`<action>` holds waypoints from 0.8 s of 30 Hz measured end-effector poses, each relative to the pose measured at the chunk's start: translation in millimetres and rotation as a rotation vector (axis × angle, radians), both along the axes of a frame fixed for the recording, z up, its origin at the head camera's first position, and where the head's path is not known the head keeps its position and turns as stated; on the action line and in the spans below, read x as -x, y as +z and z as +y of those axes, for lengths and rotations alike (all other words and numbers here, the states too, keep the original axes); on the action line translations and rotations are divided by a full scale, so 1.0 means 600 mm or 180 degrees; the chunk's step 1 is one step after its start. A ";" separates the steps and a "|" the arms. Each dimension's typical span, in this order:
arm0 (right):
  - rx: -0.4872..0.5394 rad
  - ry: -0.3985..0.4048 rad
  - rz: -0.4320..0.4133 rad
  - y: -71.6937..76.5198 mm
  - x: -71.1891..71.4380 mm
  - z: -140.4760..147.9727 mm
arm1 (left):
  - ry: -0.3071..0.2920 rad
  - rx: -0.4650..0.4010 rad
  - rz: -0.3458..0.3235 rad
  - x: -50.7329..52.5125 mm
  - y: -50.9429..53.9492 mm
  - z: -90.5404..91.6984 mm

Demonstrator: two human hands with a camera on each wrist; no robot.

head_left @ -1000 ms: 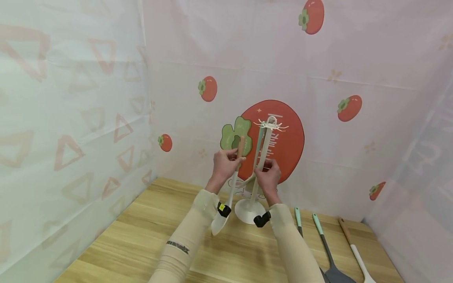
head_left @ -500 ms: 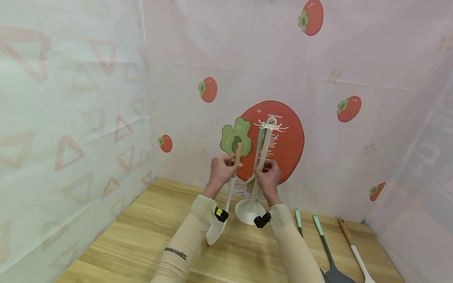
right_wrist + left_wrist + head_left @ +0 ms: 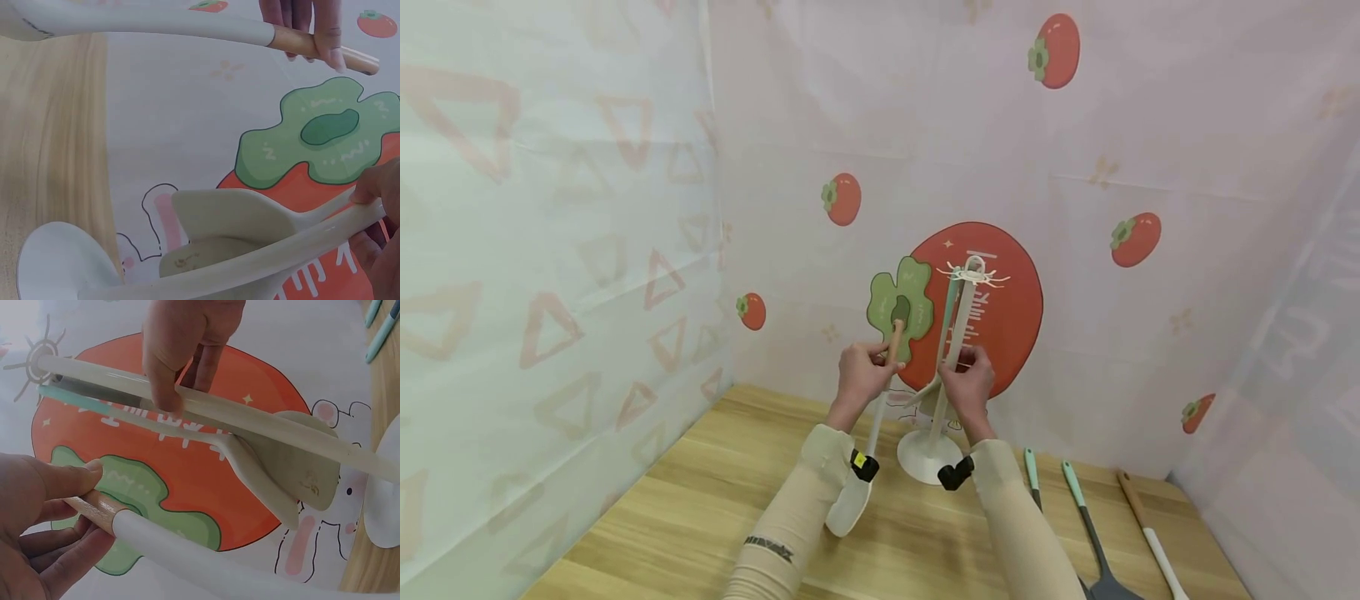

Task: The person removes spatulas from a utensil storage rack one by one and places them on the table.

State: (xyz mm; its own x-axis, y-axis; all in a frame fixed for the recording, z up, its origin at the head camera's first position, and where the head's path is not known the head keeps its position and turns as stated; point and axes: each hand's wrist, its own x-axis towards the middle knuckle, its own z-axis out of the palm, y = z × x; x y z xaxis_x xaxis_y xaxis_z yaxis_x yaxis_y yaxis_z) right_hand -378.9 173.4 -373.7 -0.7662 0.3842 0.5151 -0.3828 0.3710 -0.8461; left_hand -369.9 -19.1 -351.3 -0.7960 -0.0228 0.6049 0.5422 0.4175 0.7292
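Note:
My left hand [image 3: 863, 372] pinches the wooden handle of a white cooking spoon [image 3: 850, 507], whose rounded head hangs low at the left, partly behind the sleeve. The right hand [image 3: 967, 380] grips the white pole of a utensil rack [image 3: 928, 455], with the thumb on one side and fingers behind. Curved hooks ring the rack's top. A mint-handled utensil with a pale beige head [image 3: 262, 478] hangs there, beside a second one with a flat beige blade [image 3: 315, 469]. In the left wrist view, the spoon's handle [image 3: 100, 509] lies between thumb and fingers, apart from the rack.
On the wooden table [image 3: 700, 483] at the right lie a mint-handled dark turner [image 3: 1093, 533], another mint-handled utensil [image 3: 1032, 475] partly behind the right arm, and a wooden-handled white utensil [image 3: 1157, 546]. A patterned cloth wall [image 3: 790, 275] stands behind the rack, another at the left.
My left hand has moved down and to the left, taking the spoon with it, away from the rack. The right hand stays on the pole. The head view has tilted slightly up.

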 end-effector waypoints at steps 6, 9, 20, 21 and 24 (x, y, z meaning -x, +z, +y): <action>0.0002 0.0014 0.0019 -0.001 0.001 0.001 | 0.0098 0.0033 -0.0173 0.000 -0.010 -0.004; -0.0009 0.0000 0.0016 -0.004 0.001 0.002 | 0.0143 0.0053 -0.0235 0.001 -0.015 -0.005; -0.0017 0.0009 -0.0022 -0.003 0.002 0.004 | 0.0271 0.0195 -0.0281 0.007 -0.034 -0.003; -0.0016 0.0006 -0.0024 -0.003 0.002 0.004 | 0.0281 0.0204 -0.0272 0.007 -0.035 -0.003; -0.0023 0.0007 -0.0018 -0.002 0.003 0.002 | 0.0302 0.0217 -0.0255 0.006 -0.037 -0.005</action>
State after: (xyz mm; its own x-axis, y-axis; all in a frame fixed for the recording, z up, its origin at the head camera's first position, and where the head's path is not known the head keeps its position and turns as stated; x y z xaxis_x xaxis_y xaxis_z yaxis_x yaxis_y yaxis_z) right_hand -380.7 174.7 -374.9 -0.7701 0.3786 0.5135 -0.3788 0.3763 -0.8455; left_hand -373.2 -21.9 -373.3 -0.8380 -0.0614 0.5422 0.4390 0.5143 0.7367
